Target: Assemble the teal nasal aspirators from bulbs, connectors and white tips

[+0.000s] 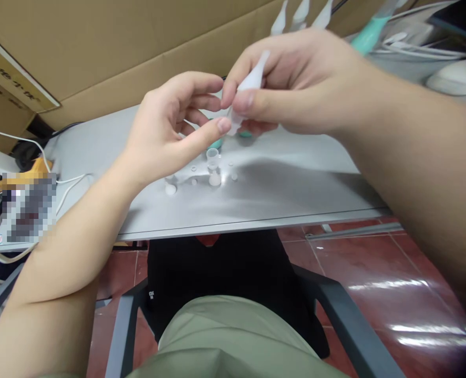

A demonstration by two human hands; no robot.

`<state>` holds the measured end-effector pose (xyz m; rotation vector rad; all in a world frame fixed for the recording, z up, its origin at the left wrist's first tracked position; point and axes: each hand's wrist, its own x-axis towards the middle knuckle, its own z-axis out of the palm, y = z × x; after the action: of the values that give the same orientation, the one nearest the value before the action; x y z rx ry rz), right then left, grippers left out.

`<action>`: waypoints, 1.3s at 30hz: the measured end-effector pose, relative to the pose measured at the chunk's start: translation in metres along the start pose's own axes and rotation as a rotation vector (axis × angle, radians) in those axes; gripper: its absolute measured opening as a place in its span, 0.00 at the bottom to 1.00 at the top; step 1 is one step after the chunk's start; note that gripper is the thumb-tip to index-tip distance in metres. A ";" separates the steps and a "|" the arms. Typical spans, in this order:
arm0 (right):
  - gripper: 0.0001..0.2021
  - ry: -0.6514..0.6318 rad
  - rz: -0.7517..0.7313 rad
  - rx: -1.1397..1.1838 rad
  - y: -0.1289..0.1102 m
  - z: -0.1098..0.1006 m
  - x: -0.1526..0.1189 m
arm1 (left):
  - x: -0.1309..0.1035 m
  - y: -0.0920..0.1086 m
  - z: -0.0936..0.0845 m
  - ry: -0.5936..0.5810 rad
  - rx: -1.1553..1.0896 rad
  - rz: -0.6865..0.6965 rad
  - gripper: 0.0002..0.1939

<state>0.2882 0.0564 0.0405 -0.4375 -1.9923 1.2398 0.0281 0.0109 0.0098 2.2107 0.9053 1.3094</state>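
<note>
A white tapered nozzle [252,79] is pinched between the thumb and fingers of my right hand [296,79], its thin end pointing up. Close by on the left, my left hand [169,123] has its fingers curved and apart. Its thumb tip is beside the nozzle's translucent lower end; whether they touch I cannot tell. Below the hands a small clear cup [213,156] and a round white piece [215,179] are on the grey table [169,215]. Another white piece [170,188] lies to the left. Teal parts [216,143] are mostly hidden behind the hands.
Several white tapered nozzles [300,14] stand upright at the back, near a teal piece [370,35]. Cardboard [118,47] walls the far side. White cables [69,181] lie at the left, and a white rounded object [457,77] sits at the right.
</note>
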 end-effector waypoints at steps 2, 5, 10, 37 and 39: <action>0.11 -0.043 0.002 0.006 0.007 0.002 0.001 | 0.000 0.007 0.003 -0.039 -0.069 -0.070 0.39; 0.11 -0.048 -0.013 0.003 0.014 0.002 0.003 | 0.001 0.012 0.004 -0.074 -0.089 -0.124 0.37; 0.10 0.020 -0.028 -0.009 0.008 0.003 0.003 | 0.003 0.004 0.004 -0.061 -0.044 -0.111 0.32; 0.25 -0.164 0.065 0.337 0.013 -0.014 0.007 | -0.004 0.006 -0.006 -0.122 0.185 -0.079 0.34; 0.27 -0.185 0.052 0.311 0.008 -0.022 0.005 | -0.004 -0.001 -0.007 -0.078 0.195 -0.067 0.33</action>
<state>0.3005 0.0771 0.0411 -0.2289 -1.9011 1.6420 0.0201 0.0086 0.0102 2.3373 1.1086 1.1392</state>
